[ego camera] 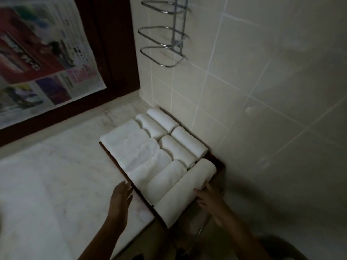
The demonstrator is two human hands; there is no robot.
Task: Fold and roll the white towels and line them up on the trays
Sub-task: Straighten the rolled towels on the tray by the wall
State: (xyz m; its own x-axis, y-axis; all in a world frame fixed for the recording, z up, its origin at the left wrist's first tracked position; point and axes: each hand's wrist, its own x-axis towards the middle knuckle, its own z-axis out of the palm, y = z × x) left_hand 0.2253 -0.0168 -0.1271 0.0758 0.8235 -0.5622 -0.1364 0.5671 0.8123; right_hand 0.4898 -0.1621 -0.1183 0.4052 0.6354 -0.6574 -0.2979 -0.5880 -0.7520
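A dark tray sits on a pale marble counter, pushed into the corner against a tiled wall. It is filled with rolled white towels lying side by side. Long rolls run in a row down the left part, touching one another, and four short rolls fill the far right part in two pairs. The nearest roll lies along the tray's right side, and its near end reaches past the tray's front edge and over the counter's edge.

The two hands are apart, one on each side of the tray's near end. The left hand hovers over the counter just beside the tray's left rim, fingers straight and loosely spread, holding nothing. The right hand is at the right flank of the nearest roll, with its fingertips laid against the cloth and the thumb raised beside it. The fingers look fairly straight and not wrapped round the roll (the light is dim and the edges soft, so the finer grip is hard to read).

On the wall above the tray hangs a chrome rack of three loops. To the left, a printed paper sheet hangs over a dark wooden frame
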